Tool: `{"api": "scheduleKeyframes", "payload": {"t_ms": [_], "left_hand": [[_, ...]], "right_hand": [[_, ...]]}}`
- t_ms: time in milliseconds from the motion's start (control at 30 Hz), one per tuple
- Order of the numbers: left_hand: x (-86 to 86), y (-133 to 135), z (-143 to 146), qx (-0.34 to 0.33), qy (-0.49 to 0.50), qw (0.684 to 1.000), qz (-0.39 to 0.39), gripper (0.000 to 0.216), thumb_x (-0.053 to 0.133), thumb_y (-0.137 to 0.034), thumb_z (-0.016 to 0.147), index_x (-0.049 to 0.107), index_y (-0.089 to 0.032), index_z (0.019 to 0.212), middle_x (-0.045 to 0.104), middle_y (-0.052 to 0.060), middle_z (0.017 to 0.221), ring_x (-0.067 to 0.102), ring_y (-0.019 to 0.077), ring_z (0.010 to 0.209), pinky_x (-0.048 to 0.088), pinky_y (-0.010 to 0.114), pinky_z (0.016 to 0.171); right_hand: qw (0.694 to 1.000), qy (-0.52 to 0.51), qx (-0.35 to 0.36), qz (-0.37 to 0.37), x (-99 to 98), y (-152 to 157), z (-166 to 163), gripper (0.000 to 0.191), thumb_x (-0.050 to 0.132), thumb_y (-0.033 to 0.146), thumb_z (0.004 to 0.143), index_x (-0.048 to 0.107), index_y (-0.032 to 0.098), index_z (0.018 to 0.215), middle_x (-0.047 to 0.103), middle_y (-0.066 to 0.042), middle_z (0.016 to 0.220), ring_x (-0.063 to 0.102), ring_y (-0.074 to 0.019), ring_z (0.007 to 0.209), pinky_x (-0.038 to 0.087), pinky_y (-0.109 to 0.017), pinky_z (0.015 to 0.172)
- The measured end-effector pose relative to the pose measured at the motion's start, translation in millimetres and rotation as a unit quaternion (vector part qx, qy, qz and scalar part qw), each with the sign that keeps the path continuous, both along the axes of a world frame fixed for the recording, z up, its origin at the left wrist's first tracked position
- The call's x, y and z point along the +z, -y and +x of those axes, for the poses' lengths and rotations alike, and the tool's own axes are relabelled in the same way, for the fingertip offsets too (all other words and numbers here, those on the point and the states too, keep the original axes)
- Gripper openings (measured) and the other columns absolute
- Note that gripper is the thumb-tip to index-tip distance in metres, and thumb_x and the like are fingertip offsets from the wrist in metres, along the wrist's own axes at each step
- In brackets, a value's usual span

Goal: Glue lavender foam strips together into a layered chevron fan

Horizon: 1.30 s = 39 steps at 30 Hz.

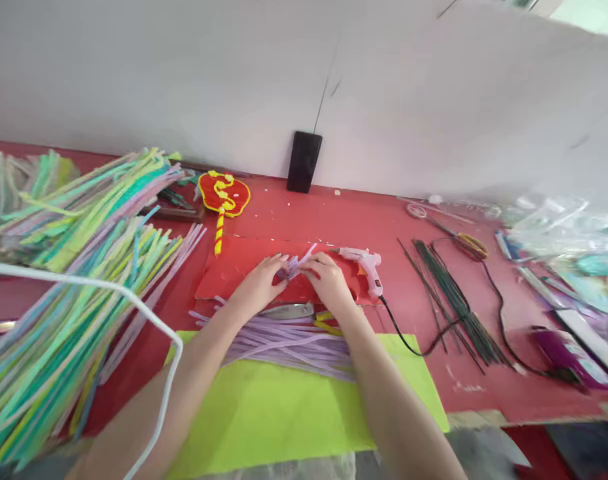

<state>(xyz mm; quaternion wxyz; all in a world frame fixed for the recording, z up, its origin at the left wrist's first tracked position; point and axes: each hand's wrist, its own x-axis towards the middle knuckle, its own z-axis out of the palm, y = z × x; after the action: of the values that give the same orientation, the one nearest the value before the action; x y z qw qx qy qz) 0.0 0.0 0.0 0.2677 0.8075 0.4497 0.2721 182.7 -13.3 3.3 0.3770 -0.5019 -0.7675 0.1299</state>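
Purple pipe cleaners (294,265), bent into a small cluster, are pinched between my two hands over a red board (239,267). My left hand (264,283) grips the cluster from the left, its fingers closed. From the right, my right hand (327,277) has thumb and fingertips pressed together on a strand that points up. Below the hands, a loose pile of long purple pipe cleaners (289,350) lies across a lime-green sheet (284,413). A metal tool with yellow handles (289,311), partly hidden by my right arm, rests above the pile.
A pink glue gun (367,267) lies right of my hands, its black cord trailing right. Dark green stems (449,300) lie beyond it. Many coloured pipe cleaners (99,287) heap up at left. A red-and-yellow fan shape (225,195) and a leaning black phone (305,162) are behind.
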Motion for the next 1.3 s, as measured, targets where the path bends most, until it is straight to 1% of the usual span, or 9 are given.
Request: {"api": "scheduleKeyframes", "payload": {"t_ms": [200, 300, 433, 533, 700, 867, 1000, 1200, 1300], "left_hand": [[0.6, 0, 0, -0.009, 0.015, 1.0, 0.013, 0.013, 0.054, -0.017, 0.077, 0.058, -0.019, 0.09, 0.055, 0.008, 0.129, 0.045, 0.0219, 0.126, 0.037, 0.043, 0.106], [3.3, 1, 0, -0.005, 0.01, 1.0, 0.006, 0.012, 0.054, -0.018, 0.078, 0.058, -0.019, 0.089, 0.054, 0.009, 0.13, 0.044, 0.0223, 0.126, 0.037, 0.043, 0.106], [5.9, 2, 0, -0.002, 0.011, 1.0, 0.005, 0.011, 0.055, -0.02, 0.078, 0.058, -0.019, 0.089, 0.056, 0.008, 0.128, 0.044, 0.0224, 0.126, 0.037, 0.043, 0.106], [7.1, 3, 0, -0.002, 0.007, 1.0, 0.004, 0.011, 0.055, -0.019, 0.079, 0.058, -0.019, 0.089, 0.056, 0.007, 0.128, 0.044, 0.0224, 0.127, 0.036, 0.043, 0.106], [8.6, 3, 0, -0.014, -0.017, 1.0, 0.006, 0.018, 0.055, -0.016, 0.079, 0.058, -0.018, 0.096, 0.051, 0.008, 0.133, 0.042, 0.0228, 0.128, 0.035, 0.043, 0.107], [5.5, 3, -1, -0.018, -0.029, 0.999, 0.021, 0.037, 0.052, -0.016, 0.082, 0.053, -0.022, 0.118, 0.049, 0.006, 0.136, 0.041, 0.0209, 0.129, 0.034, 0.043, 0.108], [4.4, 2, -1, -0.031, -0.031, 0.999, 0.029, 0.036, 0.051, -0.015, 0.082, 0.056, -0.025, 0.116, 0.05, 0.003, 0.135, 0.04, 0.02, 0.13, 0.032, 0.044, 0.109], [9.1, 2, -1, -0.029, -0.04, 0.999, 0.013, 0.036, 0.052, -0.014, 0.081, 0.058, -0.022, 0.115, 0.048, 0.006, 0.137, 0.039, 0.0202, 0.13, 0.03, 0.043, 0.11], [9.4, 2, -1, -0.031, -0.038, 0.999, 0.012, 0.036, 0.052, -0.014, 0.081, 0.058, -0.022, 0.115, 0.048, 0.005, 0.137, 0.039, 0.0199, 0.13, 0.029, 0.042, 0.111]], "right_hand": [[0.998, 0.059, -0.019, 0.0, 0.3, -2, 4, 0.021, 0.054, 0.011, 0.083, 0.071, 0.021, 0.091, 0.063, -0.006, 0.087, 0.056, -0.0197, 0.083, 0.047, -0.033, 0.079], [0.997, 0.076, -0.03, -0.003, 1.6, -2, 2, 0.019, 0.056, 0.013, 0.082, 0.071, 0.022, 0.09, 0.062, -0.006, 0.085, 0.055, -0.0201, 0.082, 0.047, -0.034, 0.079], [0.997, 0.064, -0.032, 0.0, 2.9, -1, 4, 0.018, 0.057, 0.014, 0.082, 0.071, 0.022, 0.091, 0.061, -0.006, 0.086, 0.055, -0.0198, 0.083, 0.047, -0.033, 0.08], [0.998, 0.047, -0.05, 0.008, 1.7, -2, 12, 0.019, 0.057, 0.014, 0.082, 0.07, 0.022, 0.092, 0.061, -0.005, 0.088, 0.054, -0.0198, 0.084, 0.046, -0.033, 0.08], [0.996, 0.047, -0.068, 0.015, -1.9, -4, 20, 0.021, 0.056, 0.012, 0.081, 0.07, 0.023, 0.093, 0.061, -0.004, 0.089, 0.053, -0.0202, 0.085, 0.045, -0.033, 0.08], [0.997, 0.048, -0.063, 0.009, -3.6, -6, 18, 0.022, 0.053, 0.012, 0.082, 0.07, 0.021, 0.093, 0.061, -0.005, 0.087, 0.053, -0.0202, 0.084, 0.046, -0.034, 0.08], [0.997, 0.039, -0.059, -0.006, -4.8, -6, 17, 0.023, 0.051, 0.013, 0.083, 0.069, 0.021, 0.095, 0.06, -0.006, 0.087, 0.054, -0.0203, 0.085, 0.047, -0.034, 0.08], [0.996, 0.052, -0.068, -0.039, -3.8, -6, 15, 0.025, 0.049, 0.015, 0.085, 0.068, 0.021, 0.1, 0.06, -0.006, 0.089, 0.055, -0.0205, 0.087, 0.047, -0.034, 0.081], [0.995, 0.054, -0.073, -0.044, -3.4, -5, 14, 0.024, 0.048, 0.016, 0.086, 0.068, 0.022, 0.098, 0.06, -0.006, 0.089, 0.055, -0.0201, 0.087, 0.047, -0.033, 0.081]]}}
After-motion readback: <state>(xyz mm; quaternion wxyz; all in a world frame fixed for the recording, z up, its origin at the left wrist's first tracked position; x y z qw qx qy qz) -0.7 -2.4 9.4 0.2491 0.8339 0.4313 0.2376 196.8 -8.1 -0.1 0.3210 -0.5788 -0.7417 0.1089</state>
